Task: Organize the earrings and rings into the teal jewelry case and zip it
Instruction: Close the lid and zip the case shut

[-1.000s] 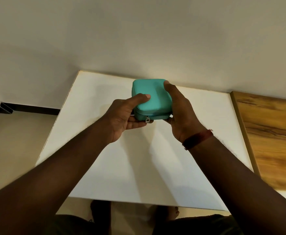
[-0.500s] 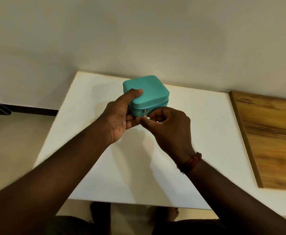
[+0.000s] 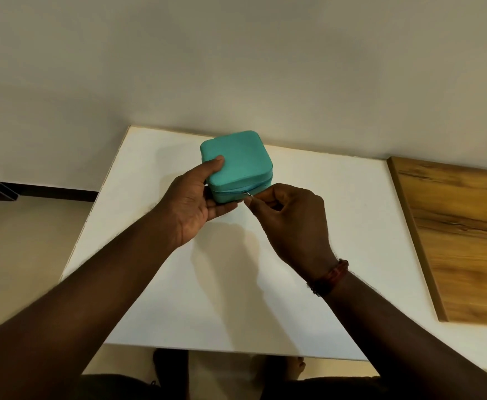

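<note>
Your left hand (image 3: 196,203) gripped the teal jewelry case (image 3: 239,163) near the table's (image 3: 323,255) far edge. Your right hand (image 3: 291,220) pinched its zipper pull (image 3: 249,194).

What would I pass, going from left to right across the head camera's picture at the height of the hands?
Left hand → teal jewelry case → zipper pull → right hand → wooden board.

a plain room, likely a home: a white worktop (image 3: 236,298) set against a bare cream wall (image 3: 236,67), a wood-grain board (image 3: 461,232) beside it, beige floor (image 3: 20,255), dark skirting (image 3: 48,193).
</note>
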